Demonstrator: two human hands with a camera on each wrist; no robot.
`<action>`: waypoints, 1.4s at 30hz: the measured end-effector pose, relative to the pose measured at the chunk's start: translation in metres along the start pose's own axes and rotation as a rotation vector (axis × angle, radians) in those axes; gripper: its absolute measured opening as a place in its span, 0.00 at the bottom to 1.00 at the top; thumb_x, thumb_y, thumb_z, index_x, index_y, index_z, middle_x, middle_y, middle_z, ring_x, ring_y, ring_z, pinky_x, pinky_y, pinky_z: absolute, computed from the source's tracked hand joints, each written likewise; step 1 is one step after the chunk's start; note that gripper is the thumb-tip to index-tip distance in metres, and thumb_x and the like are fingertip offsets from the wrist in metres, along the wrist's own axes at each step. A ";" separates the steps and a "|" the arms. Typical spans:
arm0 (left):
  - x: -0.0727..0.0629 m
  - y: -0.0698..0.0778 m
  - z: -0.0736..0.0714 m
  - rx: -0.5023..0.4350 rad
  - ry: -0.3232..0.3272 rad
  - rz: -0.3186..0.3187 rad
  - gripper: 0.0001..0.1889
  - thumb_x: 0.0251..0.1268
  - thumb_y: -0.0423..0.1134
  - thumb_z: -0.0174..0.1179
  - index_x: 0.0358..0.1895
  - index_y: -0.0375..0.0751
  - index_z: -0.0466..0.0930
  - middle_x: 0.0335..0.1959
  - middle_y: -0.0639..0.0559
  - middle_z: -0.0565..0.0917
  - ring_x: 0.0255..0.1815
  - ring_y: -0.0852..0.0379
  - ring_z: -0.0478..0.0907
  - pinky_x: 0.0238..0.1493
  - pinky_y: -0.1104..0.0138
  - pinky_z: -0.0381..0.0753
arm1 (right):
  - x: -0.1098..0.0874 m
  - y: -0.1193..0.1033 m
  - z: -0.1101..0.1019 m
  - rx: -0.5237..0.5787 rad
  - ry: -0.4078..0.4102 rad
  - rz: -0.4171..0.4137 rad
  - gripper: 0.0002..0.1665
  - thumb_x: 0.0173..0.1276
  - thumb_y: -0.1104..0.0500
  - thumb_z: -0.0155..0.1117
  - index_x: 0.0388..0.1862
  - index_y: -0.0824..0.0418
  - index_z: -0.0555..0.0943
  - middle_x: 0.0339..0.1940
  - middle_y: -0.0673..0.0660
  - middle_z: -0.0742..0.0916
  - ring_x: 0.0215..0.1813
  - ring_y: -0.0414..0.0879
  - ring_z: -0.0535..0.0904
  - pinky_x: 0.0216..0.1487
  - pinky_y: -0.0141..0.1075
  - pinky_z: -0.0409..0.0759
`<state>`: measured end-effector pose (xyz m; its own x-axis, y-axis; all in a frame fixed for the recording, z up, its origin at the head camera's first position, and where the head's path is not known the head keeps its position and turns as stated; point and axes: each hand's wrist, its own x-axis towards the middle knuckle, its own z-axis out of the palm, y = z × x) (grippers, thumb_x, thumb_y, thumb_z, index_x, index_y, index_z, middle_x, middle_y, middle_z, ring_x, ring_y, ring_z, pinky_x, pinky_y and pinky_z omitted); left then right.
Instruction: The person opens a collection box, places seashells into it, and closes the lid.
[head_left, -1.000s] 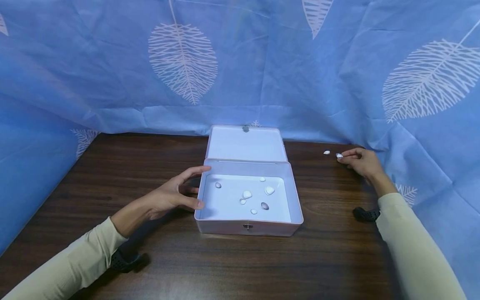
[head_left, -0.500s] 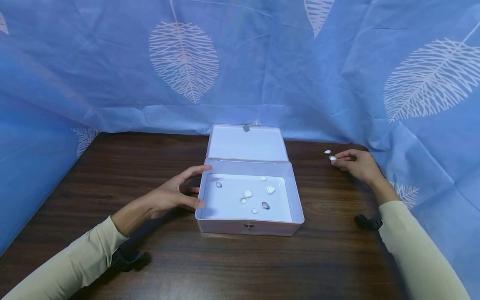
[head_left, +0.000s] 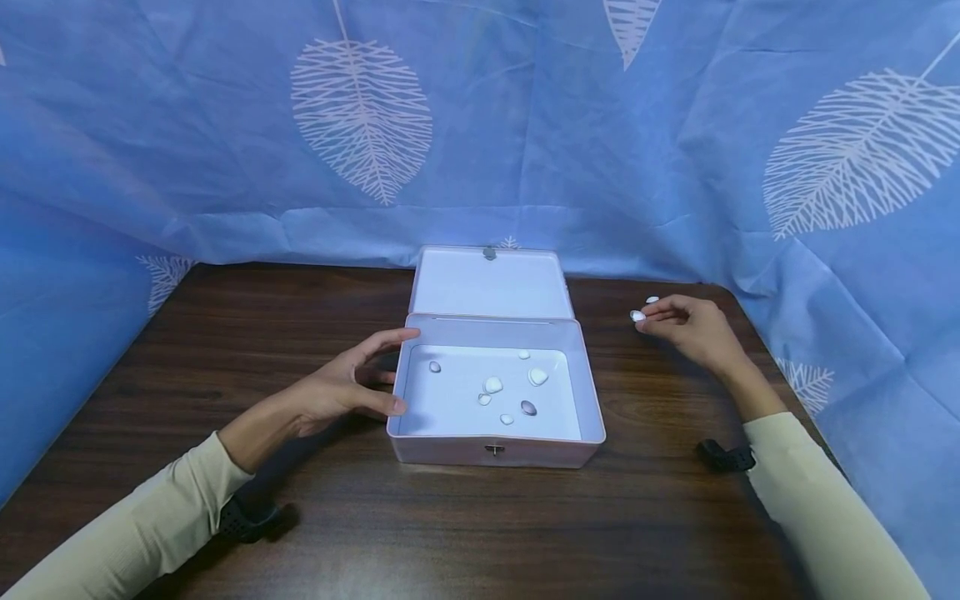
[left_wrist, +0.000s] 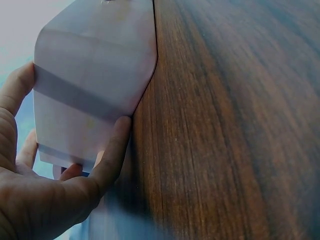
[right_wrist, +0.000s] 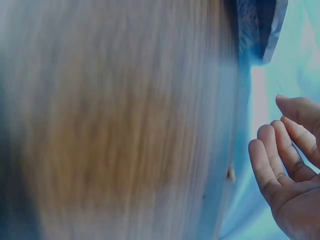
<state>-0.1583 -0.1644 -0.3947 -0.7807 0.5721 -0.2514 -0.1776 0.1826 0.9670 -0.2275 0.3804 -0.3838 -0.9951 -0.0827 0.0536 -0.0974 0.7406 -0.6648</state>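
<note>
A pale metal box [head_left: 497, 451] stands on the table with its lid [head_left: 491, 283] tipped back. Several small white and purplish seashells [head_left: 492, 385] lie scattered on its floor. Against the box's left wall rests my left hand [head_left: 348, 382], thumb and fingers spread along rim and side, also in the left wrist view [left_wrist: 65, 195]. My right hand [head_left: 693, 329] pinches a white seashell [head_left: 637, 316] between thumb and fingertips, right of the box. Behind it lies another seashell [head_left: 652, 299]. In the right wrist view, curled fingers [right_wrist: 270, 155] show, with the held shell hidden.
The dark wooden table [head_left: 480, 533] ends at the back against a blue curtain [head_left: 525, 125] with white leaf prints. The curtain also hangs along both sides. A black wrist strap [head_left: 726, 457] shows under the right sleeve, another [head_left: 247, 521] under the left.
My right hand has moved left toward the box, carrying the pinched seashell away from the table's right back corner. My left hand has stayed on the box.
</note>
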 end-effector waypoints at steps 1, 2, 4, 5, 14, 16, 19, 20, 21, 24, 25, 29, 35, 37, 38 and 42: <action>0.000 0.000 0.000 0.000 0.001 -0.001 0.56 0.69 0.37 0.80 0.93 0.58 0.54 0.96 0.43 0.38 0.91 0.19 0.54 0.70 0.45 0.85 | -0.001 -0.003 0.002 0.001 0.003 -0.007 0.22 0.79 0.52 0.79 0.61 0.66 0.90 0.55 0.66 0.94 0.41 0.22 0.85 0.44 0.19 0.81; 0.000 0.000 0.000 -0.001 0.002 -0.002 0.56 0.69 0.37 0.80 0.93 0.58 0.54 0.96 0.43 0.38 0.91 0.19 0.54 0.70 0.46 0.85 | -0.002 -0.006 0.003 0.002 0.005 -0.015 0.21 0.79 0.52 0.79 0.61 0.66 0.90 0.55 0.67 0.94 0.41 0.22 0.85 0.44 0.19 0.82; 0.000 0.001 0.000 0.000 0.004 -0.004 0.56 0.69 0.37 0.81 0.93 0.58 0.54 0.96 0.43 0.38 0.91 0.19 0.54 0.69 0.46 0.85 | -0.005 -0.013 0.006 -0.001 0.005 -0.027 0.21 0.79 0.52 0.79 0.60 0.65 0.90 0.55 0.68 0.94 0.41 0.23 0.85 0.44 0.20 0.82; 0.000 0.001 0.001 0.002 0.004 -0.004 0.56 0.69 0.37 0.81 0.93 0.58 0.54 0.96 0.43 0.38 0.91 0.19 0.54 0.69 0.46 0.85 | -0.006 -0.016 0.007 -0.002 0.004 -0.031 0.21 0.79 0.51 0.79 0.60 0.64 0.90 0.55 0.67 0.94 0.41 0.23 0.85 0.44 0.20 0.82; 0.000 0.000 0.001 -0.001 0.003 -0.006 0.56 0.69 0.37 0.81 0.93 0.59 0.54 0.96 0.44 0.39 0.90 0.20 0.55 0.69 0.47 0.85 | -0.015 -0.047 0.012 0.000 -0.003 -0.070 0.21 0.79 0.45 0.79 0.59 0.59 0.91 0.54 0.63 0.94 0.44 0.30 0.87 0.45 0.25 0.84; 0.001 0.000 0.001 0.000 0.002 -0.005 0.56 0.69 0.37 0.81 0.93 0.59 0.54 0.96 0.44 0.39 0.90 0.20 0.55 0.68 0.47 0.85 | -0.017 -0.051 0.015 0.001 -0.004 -0.080 0.21 0.79 0.46 0.79 0.58 0.59 0.91 0.54 0.63 0.94 0.44 0.30 0.87 0.45 0.25 0.85; 0.001 0.000 0.001 0.003 0.005 -0.004 0.56 0.69 0.37 0.81 0.93 0.58 0.54 0.96 0.43 0.39 0.90 0.20 0.55 0.68 0.47 0.86 | -0.020 -0.056 0.018 0.017 -0.001 -0.099 0.20 0.79 0.48 0.79 0.58 0.60 0.91 0.54 0.63 0.94 0.44 0.30 0.87 0.46 0.24 0.85; 0.001 0.000 0.001 0.002 0.003 -0.004 0.56 0.69 0.37 0.81 0.93 0.58 0.54 0.96 0.44 0.38 0.90 0.20 0.55 0.68 0.47 0.86 | -0.021 -0.057 0.019 0.029 0.003 -0.105 0.19 0.79 0.48 0.79 0.58 0.60 0.91 0.54 0.63 0.94 0.44 0.30 0.87 0.46 0.24 0.85; 0.001 0.000 0.001 0.000 0.002 -0.004 0.56 0.69 0.37 0.81 0.93 0.58 0.54 0.96 0.44 0.38 0.90 0.20 0.54 0.68 0.47 0.86 | -0.021 -0.058 0.021 0.041 0.008 -0.113 0.19 0.79 0.49 0.79 0.58 0.60 0.91 0.54 0.63 0.94 0.45 0.29 0.87 0.47 0.23 0.85; 0.001 0.000 0.001 -0.003 0.000 -0.006 0.56 0.69 0.37 0.81 0.93 0.59 0.53 0.96 0.44 0.38 0.90 0.20 0.55 0.68 0.48 0.86 | -0.025 -0.064 0.023 0.087 0.023 -0.124 0.19 0.79 0.50 0.79 0.59 0.60 0.92 0.54 0.62 0.94 0.46 0.29 0.88 0.48 0.23 0.85; 0.001 0.000 0.001 -0.003 -0.001 -0.005 0.56 0.69 0.37 0.81 0.93 0.59 0.54 0.96 0.44 0.38 0.90 0.20 0.55 0.68 0.48 0.86 | -0.026 -0.066 0.024 0.105 0.026 -0.127 0.19 0.79 0.50 0.80 0.59 0.60 0.92 0.54 0.62 0.94 0.47 0.29 0.88 0.49 0.22 0.86; 0.001 0.000 0.001 0.003 0.001 -0.001 0.56 0.68 0.38 0.81 0.93 0.59 0.54 0.95 0.42 0.39 0.90 0.20 0.56 0.67 0.48 0.86 | -0.033 -0.081 0.027 0.151 0.025 -0.155 0.17 0.79 0.52 0.79 0.58 0.60 0.92 0.55 0.59 0.93 0.49 0.31 0.89 0.51 0.22 0.86; 0.000 -0.001 0.000 -0.001 0.003 0.002 0.56 0.68 0.37 0.81 0.93 0.59 0.54 0.95 0.42 0.39 0.90 0.20 0.56 0.66 0.48 0.87 | -0.040 -0.103 0.037 0.175 0.008 -0.215 0.14 0.78 0.54 0.80 0.55 0.59 0.92 0.50 0.59 0.94 0.49 0.34 0.89 0.51 0.24 0.87; 0.000 -0.001 0.000 -0.004 0.004 0.000 0.56 0.69 0.37 0.80 0.93 0.59 0.54 0.95 0.41 0.39 0.90 0.20 0.56 0.66 0.48 0.87 | -0.042 -0.108 0.041 0.184 -0.002 -0.221 0.13 0.77 0.55 0.80 0.55 0.58 0.92 0.49 0.58 0.95 0.48 0.36 0.90 0.50 0.25 0.87; 0.000 -0.001 0.000 -0.005 0.005 -0.001 0.56 0.69 0.37 0.80 0.93 0.59 0.54 0.95 0.41 0.39 0.90 0.20 0.56 0.66 0.48 0.87 | -0.043 -0.110 0.043 0.184 -0.007 -0.223 0.12 0.77 0.55 0.80 0.54 0.58 0.93 0.48 0.58 0.95 0.47 0.37 0.90 0.50 0.25 0.87; 0.000 -0.001 0.000 -0.002 0.009 -0.004 0.56 0.68 0.37 0.80 0.93 0.59 0.54 0.95 0.41 0.39 0.89 0.20 0.56 0.66 0.48 0.87 | -0.046 -0.118 0.051 0.188 -0.038 -0.227 0.12 0.77 0.55 0.81 0.54 0.58 0.93 0.46 0.57 0.95 0.46 0.39 0.89 0.48 0.28 0.87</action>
<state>-0.1580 -0.1642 -0.3952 -0.7851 0.5644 -0.2551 -0.1824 0.1830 0.9661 -0.1692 0.2627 -0.3463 -0.9466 -0.2595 0.1914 -0.3093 0.5638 -0.7658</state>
